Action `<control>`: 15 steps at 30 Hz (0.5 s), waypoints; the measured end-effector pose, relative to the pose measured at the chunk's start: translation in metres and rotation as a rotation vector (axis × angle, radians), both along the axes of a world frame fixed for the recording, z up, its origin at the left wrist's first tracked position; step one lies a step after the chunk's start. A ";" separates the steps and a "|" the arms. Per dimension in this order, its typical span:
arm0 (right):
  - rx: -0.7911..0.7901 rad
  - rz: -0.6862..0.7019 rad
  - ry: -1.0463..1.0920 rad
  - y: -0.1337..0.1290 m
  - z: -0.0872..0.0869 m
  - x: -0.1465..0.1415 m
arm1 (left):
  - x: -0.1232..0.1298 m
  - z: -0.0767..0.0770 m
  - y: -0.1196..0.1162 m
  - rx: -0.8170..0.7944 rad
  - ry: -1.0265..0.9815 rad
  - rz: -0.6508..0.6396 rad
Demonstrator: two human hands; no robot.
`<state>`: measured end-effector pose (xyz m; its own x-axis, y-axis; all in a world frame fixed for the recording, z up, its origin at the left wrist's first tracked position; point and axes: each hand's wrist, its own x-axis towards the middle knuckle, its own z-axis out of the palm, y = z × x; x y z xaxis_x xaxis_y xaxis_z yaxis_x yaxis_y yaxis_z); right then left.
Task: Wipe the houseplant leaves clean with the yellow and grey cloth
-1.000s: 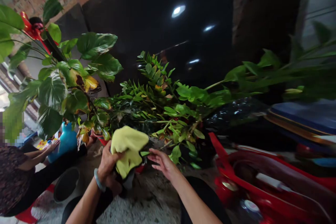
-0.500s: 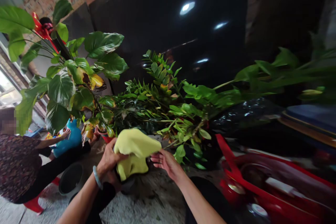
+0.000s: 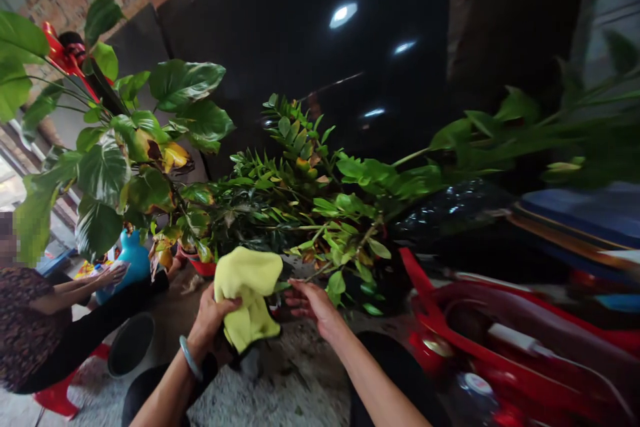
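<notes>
A yellow cloth [image 3: 249, 280] hangs from my left hand [image 3: 209, 320], whose thumb and fingers are closed on it; a pale bracelet circles that wrist. To the right of the cloth is my right hand [image 3: 314, 307], thumb and forefinger together at a small green leaf tip beside a thin stem, the other fingers loosely extended. Leafy branches [image 3: 345, 227] of a potted plant reach down to just above my right hand. Part of the leaf is hidden behind the cloth.
At left a person [image 3: 30, 327] sits on a red stool [image 3: 57, 400], hands at a blue gourd-shaped object [image 3: 134, 257]. A dark bucket [image 3: 131, 345] stands near. A large-leafed plant [image 3: 105, 163] rises above. A red basket [image 3: 450, 327] lies at right.
The yellow cloth has moved slightly left, away from my right hand, and a leaf tip now shows between them. The view has shifted a little to the right.
</notes>
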<state>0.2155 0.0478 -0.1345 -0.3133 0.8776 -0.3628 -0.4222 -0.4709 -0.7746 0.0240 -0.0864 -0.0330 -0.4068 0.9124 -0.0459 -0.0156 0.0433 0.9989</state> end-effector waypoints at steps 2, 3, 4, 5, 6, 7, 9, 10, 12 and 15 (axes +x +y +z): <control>0.019 0.010 0.024 0.000 0.001 0.001 | -0.004 0.019 0.007 0.058 -0.005 0.048; 0.030 0.013 0.039 -0.001 0.001 0.001 | -0.005 0.025 0.009 0.081 -0.013 0.057; 0.036 0.016 0.049 -0.001 0.002 0.000 | -0.004 0.027 0.011 0.094 -0.021 0.057; 0.035 0.017 0.052 -0.002 0.003 -0.001 | -0.003 0.025 0.010 0.096 -0.022 0.049; 0.027 0.014 0.049 -0.003 0.003 -0.002 | -0.002 0.020 0.009 0.085 -0.015 0.033; 0.018 0.011 0.047 -0.003 0.003 -0.003 | 0.000 0.012 0.005 0.062 0.001 0.009; 0.016 0.005 0.056 -0.004 0.001 -0.005 | 0.000 -0.007 -0.005 -0.009 0.040 -0.077; 0.022 0.005 0.066 -0.004 0.000 -0.004 | -0.002 -0.015 -0.010 -0.047 0.050 -0.128; 0.031 0.010 0.088 -0.003 -0.003 -0.003 | -0.009 -0.019 -0.020 -0.102 0.052 -0.192; -0.012 0.017 0.093 -0.004 -0.006 -0.002 | -0.022 0.004 -0.025 -0.068 0.013 -0.095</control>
<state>0.2133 0.0442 -0.1410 -0.3609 0.8678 -0.3416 -0.4841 -0.4874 -0.7267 0.0016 -0.1111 -0.0287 -0.3194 0.9418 -0.1044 0.0051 0.1119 0.9937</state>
